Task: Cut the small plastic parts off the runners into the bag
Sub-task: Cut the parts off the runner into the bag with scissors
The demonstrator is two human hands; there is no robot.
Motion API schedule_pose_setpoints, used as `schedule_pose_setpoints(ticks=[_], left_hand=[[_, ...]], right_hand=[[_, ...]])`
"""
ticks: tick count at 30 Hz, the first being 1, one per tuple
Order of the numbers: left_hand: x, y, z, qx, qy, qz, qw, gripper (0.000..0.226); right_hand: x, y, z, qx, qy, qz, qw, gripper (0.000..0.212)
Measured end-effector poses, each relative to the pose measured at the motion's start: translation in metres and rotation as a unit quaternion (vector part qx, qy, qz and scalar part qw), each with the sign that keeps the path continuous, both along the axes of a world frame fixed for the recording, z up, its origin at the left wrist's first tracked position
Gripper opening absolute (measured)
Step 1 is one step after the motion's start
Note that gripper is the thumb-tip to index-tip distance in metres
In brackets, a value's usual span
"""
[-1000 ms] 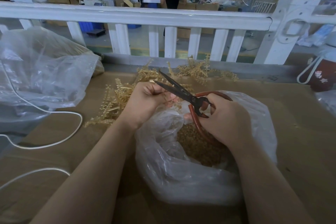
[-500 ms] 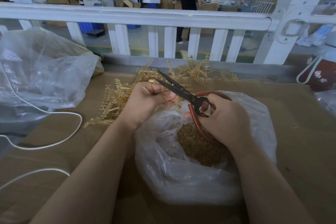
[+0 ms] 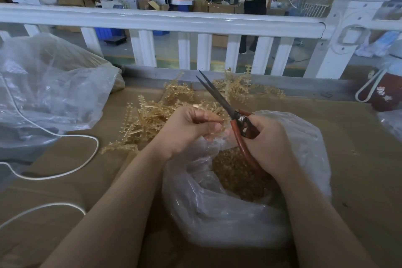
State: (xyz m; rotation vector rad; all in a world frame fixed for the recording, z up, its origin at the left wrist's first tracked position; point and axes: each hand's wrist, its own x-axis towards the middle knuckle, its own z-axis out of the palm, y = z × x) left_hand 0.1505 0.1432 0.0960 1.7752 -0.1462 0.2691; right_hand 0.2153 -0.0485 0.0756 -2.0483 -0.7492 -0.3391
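A clear plastic bag (image 3: pixel 217 220) lies open in front of me, with several small tan cut parts (image 3: pixel 237 172) heaped inside. My right hand (image 3: pixel 269 148) grips the red handles of dark-bladed scissors (image 3: pixel 219 98), whose nearly closed blades point up and away to the left. My left hand (image 3: pixel 189 130) is curled over the bag's mouth and pinches a short tan runner piece, mostly hidden by its fingers. A pile of tan runners (image 3: pixel 156 115) with parts attached lies on the table just beyond my left hand.
Brown cardboard (image 3: pixel 359 159) covers the table. A large clear bag (image 3: pixel 50 87) sits at the left with a white cord (image 3: pixel 65 135) looping below it. A white railing (image 3: pixel 165 22) runs along the far edge. A red cup (image 3: pixel 385 93) stands at the right.
The scissors have swung up off my left hand; their blades now point up and away, almost closed. My left hand stays over the bag. A person behind the railing walked right.
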Motion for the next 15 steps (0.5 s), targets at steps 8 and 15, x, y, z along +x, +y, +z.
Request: schedule_pose_setpoints(ticks=[8, 15], left_hand=[[0.0003, -0.0089, 0.0026, 0.006, 0.017, -0.033, 0.999, 0.034], [0.0019, -0.0103, -0.0006, -0.023, -0.009, 0.029, 0.999, 0.019]], right_hand=[[0.0043, 0.0000, -0.0037, 0.051, 0.060, 0.050, 0.996, 0.018], [0.0033, -0.0007, 0.0000, 0.040, 0.067, 0.007, 0.997, 0.025]])
